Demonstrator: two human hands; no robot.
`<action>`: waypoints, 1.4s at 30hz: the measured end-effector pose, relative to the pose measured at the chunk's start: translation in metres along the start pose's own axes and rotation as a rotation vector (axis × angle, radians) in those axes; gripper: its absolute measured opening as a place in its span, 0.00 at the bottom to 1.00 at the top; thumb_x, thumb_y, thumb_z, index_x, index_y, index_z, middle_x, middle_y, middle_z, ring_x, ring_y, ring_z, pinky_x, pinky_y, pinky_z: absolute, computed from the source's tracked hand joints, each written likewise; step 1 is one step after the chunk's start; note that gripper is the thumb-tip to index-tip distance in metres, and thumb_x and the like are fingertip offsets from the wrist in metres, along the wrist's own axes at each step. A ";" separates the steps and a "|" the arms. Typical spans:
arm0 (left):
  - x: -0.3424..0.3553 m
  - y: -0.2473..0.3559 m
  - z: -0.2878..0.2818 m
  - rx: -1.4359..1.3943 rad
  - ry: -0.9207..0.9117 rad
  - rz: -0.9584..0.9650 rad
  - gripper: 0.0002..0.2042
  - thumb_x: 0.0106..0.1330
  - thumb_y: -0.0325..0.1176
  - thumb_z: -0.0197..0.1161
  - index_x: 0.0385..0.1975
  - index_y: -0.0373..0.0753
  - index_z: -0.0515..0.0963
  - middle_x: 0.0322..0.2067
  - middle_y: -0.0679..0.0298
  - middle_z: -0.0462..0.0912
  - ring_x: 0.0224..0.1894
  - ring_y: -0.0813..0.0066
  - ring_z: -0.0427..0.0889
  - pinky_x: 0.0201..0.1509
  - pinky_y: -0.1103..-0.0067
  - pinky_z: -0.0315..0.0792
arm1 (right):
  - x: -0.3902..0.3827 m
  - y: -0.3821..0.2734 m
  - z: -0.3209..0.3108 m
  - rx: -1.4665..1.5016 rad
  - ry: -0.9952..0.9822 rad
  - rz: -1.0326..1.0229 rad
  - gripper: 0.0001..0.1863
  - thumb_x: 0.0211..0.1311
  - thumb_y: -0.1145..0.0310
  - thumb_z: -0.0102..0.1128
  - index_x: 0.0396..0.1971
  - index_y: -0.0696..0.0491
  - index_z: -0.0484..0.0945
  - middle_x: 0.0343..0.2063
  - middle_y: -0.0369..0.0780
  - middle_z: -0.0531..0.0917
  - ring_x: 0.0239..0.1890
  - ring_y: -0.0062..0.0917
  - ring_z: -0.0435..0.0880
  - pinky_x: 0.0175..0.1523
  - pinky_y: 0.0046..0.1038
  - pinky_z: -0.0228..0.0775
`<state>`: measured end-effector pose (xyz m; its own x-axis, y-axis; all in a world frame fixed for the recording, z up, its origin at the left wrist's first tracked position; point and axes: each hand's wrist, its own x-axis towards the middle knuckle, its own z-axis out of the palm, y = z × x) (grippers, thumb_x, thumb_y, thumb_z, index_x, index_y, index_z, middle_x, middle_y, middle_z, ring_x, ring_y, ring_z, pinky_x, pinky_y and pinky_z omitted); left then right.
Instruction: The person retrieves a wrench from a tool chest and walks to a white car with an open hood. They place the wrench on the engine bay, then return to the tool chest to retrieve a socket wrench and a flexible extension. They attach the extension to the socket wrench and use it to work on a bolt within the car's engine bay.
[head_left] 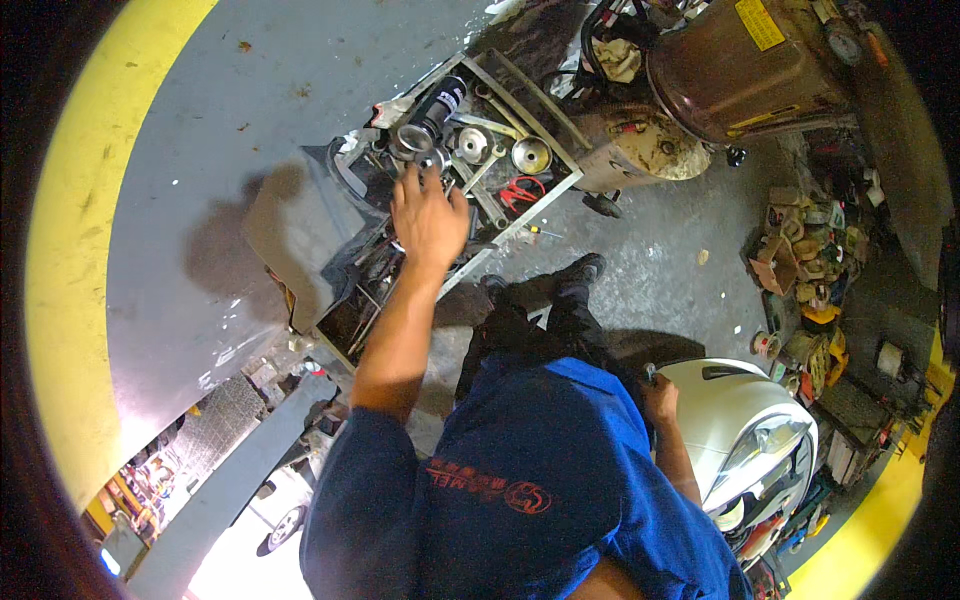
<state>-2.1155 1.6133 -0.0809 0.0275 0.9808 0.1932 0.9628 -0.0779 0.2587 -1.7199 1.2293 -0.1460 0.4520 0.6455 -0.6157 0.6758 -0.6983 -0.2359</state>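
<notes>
My left hand reaches out over the upper tray of a tool cart, fingers spread, with the fingertips on small metal parts beside a metal ring. A black canister, two round metal cups, long wrenches and red-handled pliers lie in the same tray. My right hand hangs low at my side, closed around a small metal tool whose tip sticks out of the fist, next to a white car.
A rusty brown drum stands behind the cart. A pile of small boxes and cans lies on the floor at right. A grey panel with a yellow border fills the left. My shoes stand by the cart.
</notes>
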 end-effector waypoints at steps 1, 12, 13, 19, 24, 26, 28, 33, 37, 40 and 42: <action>-0.015 0.007 -0.008 -0.090 -0.011 0.016 0.18 0.64 0.38 0.61 0.49 0.33 0.77 0.51 0.46 0.76 0.55 0.44 0.73 0.57 0.58 0.68 | 0.003 0.004 0.004 0.005 -0.002 -0.022 0.20 0.54 0.55 0.66 0.33 0.60 0.80 0.32 0.56 0.83 0.39 0.53 0.83 0.42 0.47 0.74; -0.316 -0.067 0.074 -0.510 -1.125 0.006 0.21 0.67 0.39 0.54 0.57 0.40 0.75 0.54 0.47 0.78 0.56 0.46 0.76 0.61 0.59 0.69 | 0.080 0.055 0.012 -0.102 -0.126 0.083 0.16 0.56 0.61 0.63 0.39 0.58 0.82 0.34 0.55 0.85 0.40 0.49 0.85 0.43 0.44 0.76; -0.324 -0.079 0.074 -0.533 -1.108 -0.074 0.20 0.67 0.40 0.55 0.56 0.39 0.76 0.55 0.47 0.78 0.56 0.46 0.76 0.61 0.59 0.69 | 0.079 0.050 0.006 -0.100 -0.175 0.130 0.17 0.56 0.60 0.65 0.40 0.58 0.82 0.36 0.55 0.85 0.41 0.49 0.85 0.44 0.42 0.76; -0.346 -0.094 0.082 -0.561 -1.335 -0.359 0.20 0.69 0.41 0.53 0.56 0.36 0.76 0.43 0.45 0.84 0.46 0.49 0.83 0.53 0.61 0.74 | 0.072 0.073 0.026 0.041 -0.256 -0.057 0.15 0.57 0.68 0.61 0.43 0.57 0.83 0.33 0.48 0.87 0.34 0.33 0.86 0.40 0.37 0.75; -0.348 -0.077 0.115 -0.411 -1.349 -0.059 0.18 0.67 0.42 0.55 0.51 0.37 0.78 0.40 0.47 0.85 0.44 0.50 0.84 0.51 0.62 0.75 | 0.088 0.105 0.041 -0.083 -0.214 -0.038 0.18 0.54 0.60 0.68 0.39 0.57 0.84 0.32 0.50 0.87 0.35 0.41 0.87 0.40 0.42 0.76; -0.323 -0.064 0.141 -0.352 -1.332 -0.021 0.18 0.66 0.42 0.56 0.49 0.38 0.79 0.40 0.48 0.85 0.43 0.51 0.84 0.50 0.63 0.75 | 0.084 0.073 0.002 0.157 -0.056 -0.075 0.15 0.54 0.61 0.67 0.33 0.58 0.84 0.25 0.45 0.86 0.26 0.34 0.85 0.34 0.39 0.77; -0.276 -0.038 0.157 -0.274 -1.319 0.037 0.17 0.65 0.42 0.58 0.47 0.38 0.80 0.39 0.48 0.85 0.42 0.51 0.84 0.48 0.63 0.76 | 0.098 0.079 -0.032 0.353 -0.144 0.112 0.13 0.53 0.62 0.66 0.31 0.57 0.83 0.22 0.44 0.84 0.23 0.31 0.83 0.32 0.37 0.76; -0.152 0.061 0.205 -0.097 -1.280 0.308 0.15 0.63 0.42 0.60 0.42 0.39 0.82 0.37 0.50 0.86 0.40 0.53 0.85 0.46 0.64 0.77 | 0.121 0.123 -0.071 0.854 0.012 0.303 0.10 0.53 0.64 0.63 0.29 0.56 0.81 0.20 0.42 0.83 0.21 0.28 0.82 0.29 0.35 0.74; -0.065 0.179 0.259 0.029 -1.255 0.653 0.14 0.61 0.43 0.63 0.38 0.40 0.84 0.35 0.52 0.86 0.38 0.54 0.86 0.44 0.64 0.77 | 0.111 0.166 -0.101 1.075 0.217 0.360 0.10 0.53 0.65 0.63 0.29 0.58 0.80 0.19 0.41 0.81 0.21 0.26 0.80 0.27 0.33 0.72; -0.024 0.248 0.292 0.051 -1.176 0.799 0.13 0.59 0.43 0.64 0.35 0.40 0.85 0.34 0.53 0.87 0.37 0.55 0.86 0.42 0.65 0.78 | 0.103 0.180 -0.116 1.193 0.306 0.365 0.10 0.54 0.65 0.64 0.28 0.58 0.80 0.19 0.39 0.80 0.21 0.24 0.78 0.27 0.30 0.70; -0.033 0.369 0.268 0.126 -1.175 0.664 0.16 0.59 0.46 0.62 0.36 0.40 0.85 0.34 0.48 0.86 0.41 0.51 0.86 0.46 0.66 0.78 | 0.096 0.200 -0.128 1.276 0.399 0.446 0.10 0.54 0.66 0.64 0.28 0.58 0.79 0.19 0.39 0.80 0.21 0.23 0.77 0.28 0.30 0.69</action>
<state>-1.6893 1.6003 -0.2453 0.6428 0.3419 -0.6855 0.6946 -0.6375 0.3334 -1.4667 1.1910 -0.1558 0.7628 0.1919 -0.6175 -0.4536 -0.5218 -0.7225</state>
